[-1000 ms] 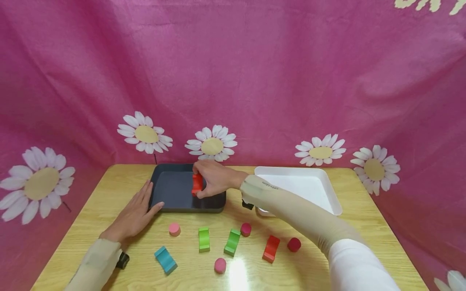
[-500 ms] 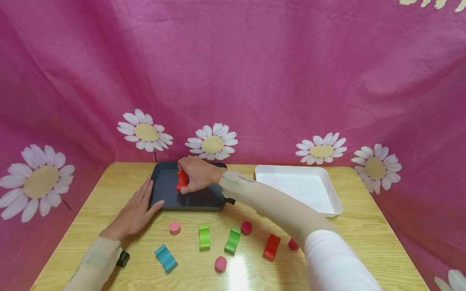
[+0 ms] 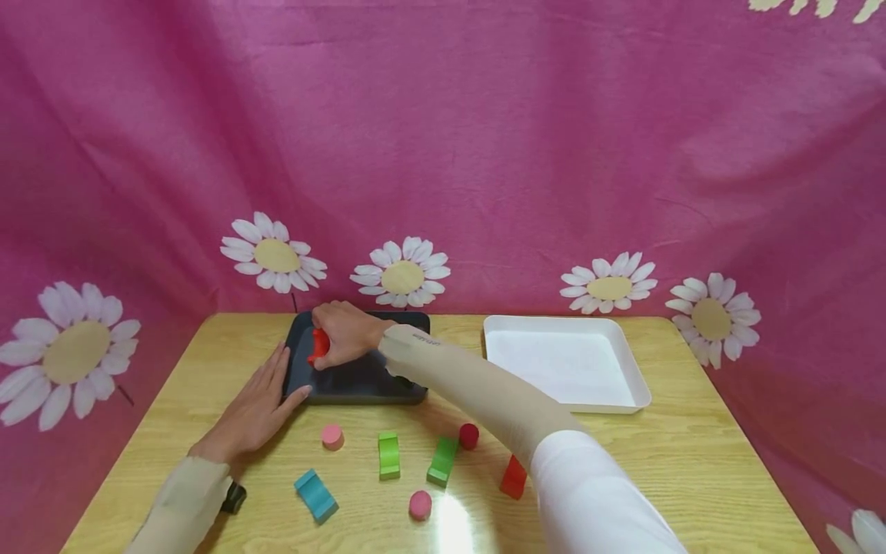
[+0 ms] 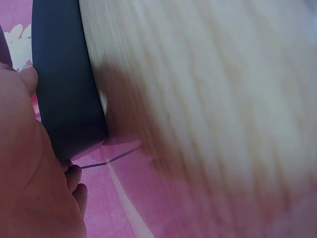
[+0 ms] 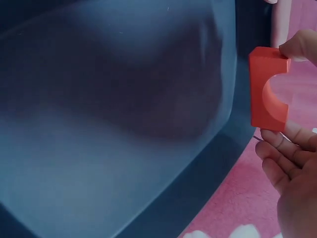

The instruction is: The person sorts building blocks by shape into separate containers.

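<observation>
My right hand point(image 3: 346, 335) pinches a red arch block point(image 5: 260, 91) by its two ends, thumb on one and fingertips on the other. A half-round notch in the block faces the palm in the right wrist view. Both are over the left part of a dark grey tray point(image 3: 370, 385). My left hand point(image 3: 252, 408) lies with straight fingers along the tray's left side, thumb at the front corner. In the left wrist view the tray's outer wall point(image 4: 67, 84) runs right beside that hand.
A white tray point(image 3: 561, 362) stands at the right. Nearer on the table are blue point(image 3: 316, 496), light green point(image 3: 389, 455), green point(image 3: 442, 462) and red point(image 3: 514, 478) notched blocks, plus pink point(image 3: 332, 437), crimson point(image 3: 468, 436) and darker pink point(image 3: 419, 505) round pieces. My right sleeve partly covers the red one.
My right hand has carried the red arch block leftward across the dark tray. My right arm now hides a crimson round piece at the right. The left hand has stayed put.
</observation>
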`<state>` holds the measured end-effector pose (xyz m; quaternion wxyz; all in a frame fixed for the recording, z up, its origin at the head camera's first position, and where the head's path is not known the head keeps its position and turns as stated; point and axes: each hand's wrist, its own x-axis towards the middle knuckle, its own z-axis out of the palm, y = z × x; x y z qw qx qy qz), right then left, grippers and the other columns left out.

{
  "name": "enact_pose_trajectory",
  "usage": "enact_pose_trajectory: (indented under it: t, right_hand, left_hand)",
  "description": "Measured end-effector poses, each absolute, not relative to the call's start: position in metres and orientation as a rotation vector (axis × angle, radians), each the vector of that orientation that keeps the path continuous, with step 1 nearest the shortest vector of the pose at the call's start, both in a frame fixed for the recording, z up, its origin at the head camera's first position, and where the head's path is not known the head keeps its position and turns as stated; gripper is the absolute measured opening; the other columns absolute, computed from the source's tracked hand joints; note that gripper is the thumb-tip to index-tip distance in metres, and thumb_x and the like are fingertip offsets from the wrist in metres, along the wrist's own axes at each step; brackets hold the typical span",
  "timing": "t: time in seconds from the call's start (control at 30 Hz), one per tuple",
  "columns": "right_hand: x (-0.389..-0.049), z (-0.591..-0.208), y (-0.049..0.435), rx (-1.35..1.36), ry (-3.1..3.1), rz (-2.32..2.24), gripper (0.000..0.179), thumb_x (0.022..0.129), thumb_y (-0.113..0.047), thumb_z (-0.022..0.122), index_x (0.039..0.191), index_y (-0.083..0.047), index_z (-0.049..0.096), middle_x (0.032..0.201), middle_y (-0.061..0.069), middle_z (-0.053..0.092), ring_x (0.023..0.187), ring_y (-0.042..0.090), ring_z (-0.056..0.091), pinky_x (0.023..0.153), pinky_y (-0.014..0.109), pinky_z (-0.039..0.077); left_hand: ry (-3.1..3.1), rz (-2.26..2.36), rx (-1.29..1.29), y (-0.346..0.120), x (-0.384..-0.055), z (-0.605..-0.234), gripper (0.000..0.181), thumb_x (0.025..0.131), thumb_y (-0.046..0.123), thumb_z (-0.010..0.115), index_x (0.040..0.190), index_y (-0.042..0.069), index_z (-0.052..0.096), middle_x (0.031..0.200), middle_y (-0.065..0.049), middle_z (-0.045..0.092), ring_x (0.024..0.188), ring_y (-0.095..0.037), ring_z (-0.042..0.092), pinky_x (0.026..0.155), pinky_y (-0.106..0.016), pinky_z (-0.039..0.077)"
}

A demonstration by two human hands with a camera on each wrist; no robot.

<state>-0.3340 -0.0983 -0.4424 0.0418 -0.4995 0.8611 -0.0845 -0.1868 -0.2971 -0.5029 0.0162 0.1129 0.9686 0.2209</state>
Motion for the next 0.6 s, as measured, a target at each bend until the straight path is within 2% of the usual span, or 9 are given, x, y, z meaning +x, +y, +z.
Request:
enact_pose_trajectory:
  t: [0.2,0.6]
  right_hand:
    - [-0.339,-0.452,-0.110,-1.494,2.621,-0.286,0.050,0.090,-0.050,0.078,0.115,-0.011,0.058,0.102,-0.001,0.061,0.089,0.010,0.056,0.073,0.019,0.046]
    - [-0.344,-0.462,-0.123,-1.386,2.626,-0.292,0.053,0.088,-0.051,0.080,0.117,-0.012,0.058,0.100,-0.004,0.060,0.088,0.009,0.056,0.073,0.017,0.047]
  left_hand:
    - [3.003,0.682,0.333,-0.298,-0.186,-0.505,0.097,0.110,0.055,0.052,0.170,-0.004,0.004,0.178,-0.025,0.002,0.162,-0.050,0.010,0.128,-0.068,0.017]
    - [2.985,0.700,0.352,-0.297,-0.186,-0.501,0.095,0.111,0.053,0.052,0.170,-0.003,0.003,0.178,-0.025,0.001,0.162,-0.050,0.009,0.128,-0.068,0.016]
